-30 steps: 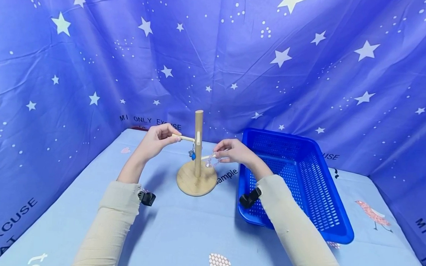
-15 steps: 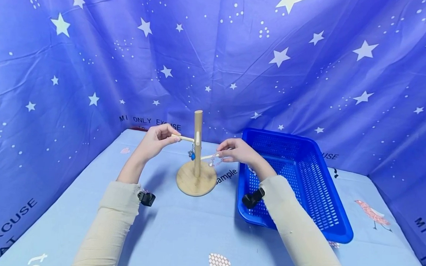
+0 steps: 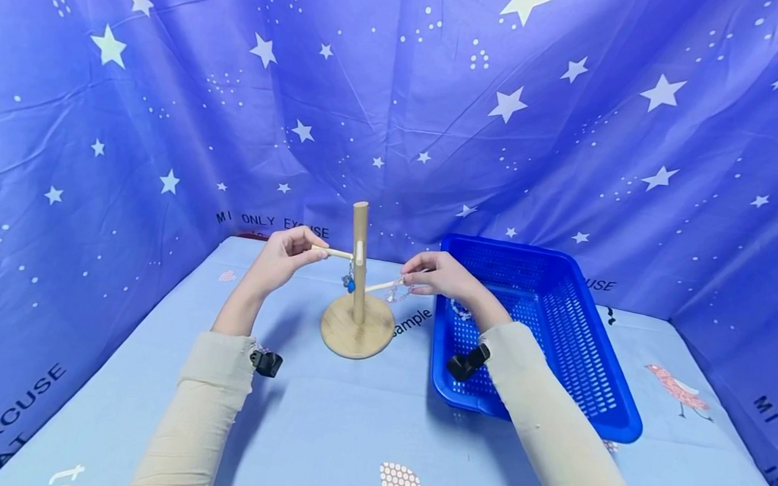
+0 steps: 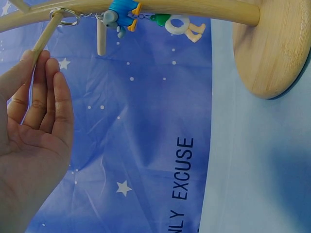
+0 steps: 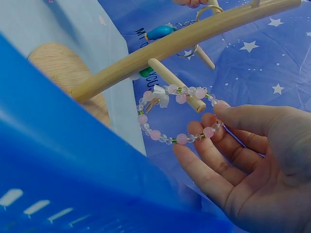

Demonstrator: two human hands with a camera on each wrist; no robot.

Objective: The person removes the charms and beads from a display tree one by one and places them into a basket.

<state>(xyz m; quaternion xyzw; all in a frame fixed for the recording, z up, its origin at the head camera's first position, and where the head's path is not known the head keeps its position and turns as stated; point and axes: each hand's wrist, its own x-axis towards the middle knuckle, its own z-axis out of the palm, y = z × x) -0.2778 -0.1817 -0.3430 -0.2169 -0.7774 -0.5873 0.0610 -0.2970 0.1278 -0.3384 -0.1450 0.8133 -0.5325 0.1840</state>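
Note:
At the tip of the wooden stand's (image 3: 356, 333) right peg (image 5: 170, 80), my right hand (image 3: 443, 275) pinches a bracelet (image 5: 181, 139) of pink and clear beads with a white flower charm. In the right wrist view the bracelet's upper beads cross in front of the peg, whose tip shows inside the loop. My left hand (image 3: 278, 263) pinches the outer end of the left peg (image 4: 47, 35) between thumb and fingers. A keychain (image 4: 119, 17) with a blue-clothed figure hangs by its ring from this peg. Another keychain (image 4: 177, 24), green and white, shows beyond it.
A blue perforated basket (image 3: 531, 419) stands right of the stand, under my right forearm. Inside lies another beaded string (image 3: 461, 311), partly hidden by my wrist. A star-print blue curtain (image 3: 397, 89) hangs behind the table, which has a light blue cloth (image 3: 326, 430).
My right hand has shifted slightly right with the bracelet, and more of the right peg shows. The left hand keeps its grip on its peg.

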